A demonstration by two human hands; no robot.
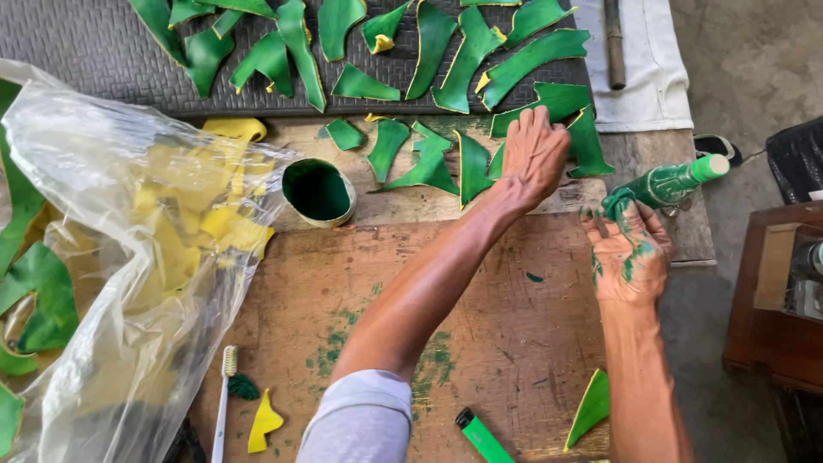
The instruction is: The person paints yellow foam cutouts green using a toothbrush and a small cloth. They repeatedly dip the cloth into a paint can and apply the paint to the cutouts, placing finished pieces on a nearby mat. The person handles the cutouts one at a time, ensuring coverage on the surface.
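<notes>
My left hand (533, 154) reaches across the wooden board (360, 283) and rests flat on green-painted curved pieces (467, 163) lying at the board's far edge. My right hand (630, 253), smeared with green paint, grips a green-stained bottle (673, 182) with a pale green cap, held tilted off the board's right edge. More green pieces (463, 51), some with yellow rims, are spread on a dark woven mat (86, 51) beyond.
A small round tin of green paint (319, 193) stands left of my left arm. A large clear plastic bag (137, 257) of yellow pieces fills the left side. A toothbrush (225, 403), a yellow scrap (263, 422), a green lighter (482, 435) and one green piece (590, 407) lie near the front edge.
</notes>
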